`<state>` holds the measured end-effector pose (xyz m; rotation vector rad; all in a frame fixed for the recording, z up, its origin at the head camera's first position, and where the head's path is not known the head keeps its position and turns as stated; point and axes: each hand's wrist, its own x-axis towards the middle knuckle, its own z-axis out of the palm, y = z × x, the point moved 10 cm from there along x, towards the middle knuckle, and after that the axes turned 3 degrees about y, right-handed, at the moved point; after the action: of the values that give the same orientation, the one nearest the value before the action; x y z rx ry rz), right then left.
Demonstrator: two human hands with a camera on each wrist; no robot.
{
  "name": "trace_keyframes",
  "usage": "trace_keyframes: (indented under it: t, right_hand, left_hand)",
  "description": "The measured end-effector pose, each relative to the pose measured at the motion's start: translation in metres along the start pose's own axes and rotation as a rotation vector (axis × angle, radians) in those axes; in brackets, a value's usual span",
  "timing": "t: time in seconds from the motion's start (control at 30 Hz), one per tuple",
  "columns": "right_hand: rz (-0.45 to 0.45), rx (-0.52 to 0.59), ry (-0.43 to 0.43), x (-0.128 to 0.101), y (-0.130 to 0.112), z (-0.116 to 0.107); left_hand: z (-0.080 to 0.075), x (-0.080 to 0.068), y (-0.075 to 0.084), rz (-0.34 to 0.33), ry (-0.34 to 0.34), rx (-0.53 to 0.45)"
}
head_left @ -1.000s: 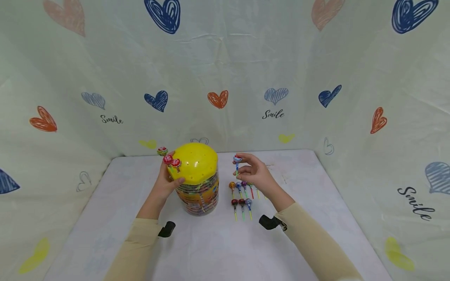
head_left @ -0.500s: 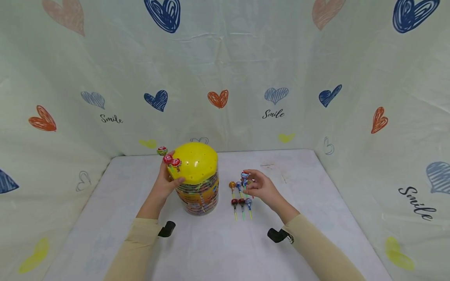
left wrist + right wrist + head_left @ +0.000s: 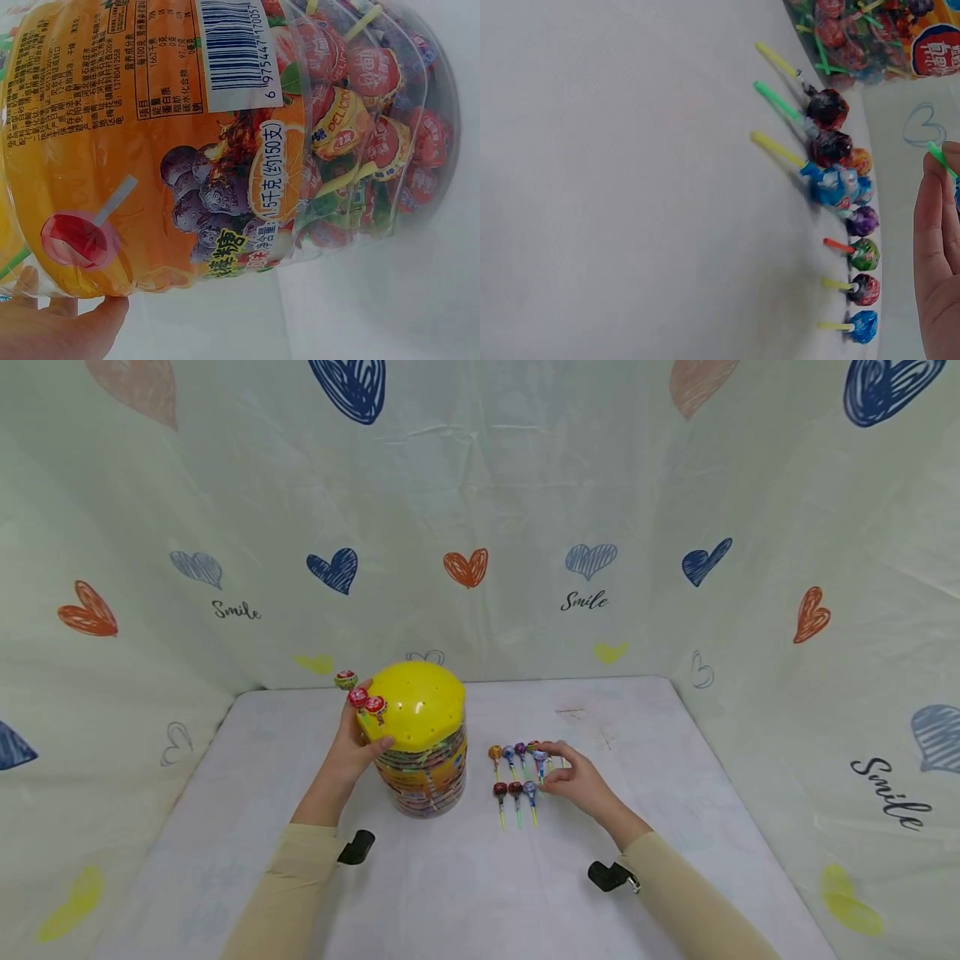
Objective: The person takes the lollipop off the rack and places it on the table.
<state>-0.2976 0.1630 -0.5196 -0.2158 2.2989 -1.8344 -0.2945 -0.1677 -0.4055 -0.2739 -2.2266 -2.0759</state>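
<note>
My left hand point(image 3: 351, 760) holds a large clear jar point(image 3: 427, 785) by its upper left side, thumb against the yellow lid point(image 3: 416, 706). Three lollipops, one of them a red one point(image 3: 358, 697), stick out at the lid's left edge. Through the jar's wall, wrapped lollipops point(image 3: 375, 71) show beside an orange label point(image 3: 150, 225). Between thumb and fingers, my right hand point(image 3: 585, 787) pinches a blue-wrapped lollipop point(image 3: 541, 760) with a green stick point(image 3: 937, 155). It hovers over two rows of lollipops on the table; a blue one point(image 3: 530, 790) ends the nearer row.
The farther row starts with an orange lollipop point(image 3: 495, 752), and its right part is partly hidden by my right hand. A white cloth covers the table point(image 3: 450, 893). Behind it hangs a curtain point(image 3: 480, 485) printed with hearts.
My right hand has moved right and toward me with the blue-wrapped lollipop, down near the rows. The left hand and the jar have stayed in place.
</note>
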Motion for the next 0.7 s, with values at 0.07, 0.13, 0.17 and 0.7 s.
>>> trace_keyframes:
  t: [0.07,0.13,0.17,0.7]
  right_hand:
    - [0.022,-0.043,0.010,0.000,0.007,-0.003]
    - [0.046,-0.090,0.024,0.000,0.014,-0.006]
    - [0.058,-0.107,0.029,0.000,0.017,-0.007]
    - [0.096,-0.189,-0.042,-0.009,0.046,0.000]
  left_hand:
    - [0.000,0.000,0.001,0.002,0.001,0.004]
    - [-0.001,0.000,0.000,0.000,0.007,0.012]
    - [-0.001,-0.001,0.000,0.000,0.009,0.015]
    - [-0.001,-0.001,0.000,-0.012,0.010,0.015]
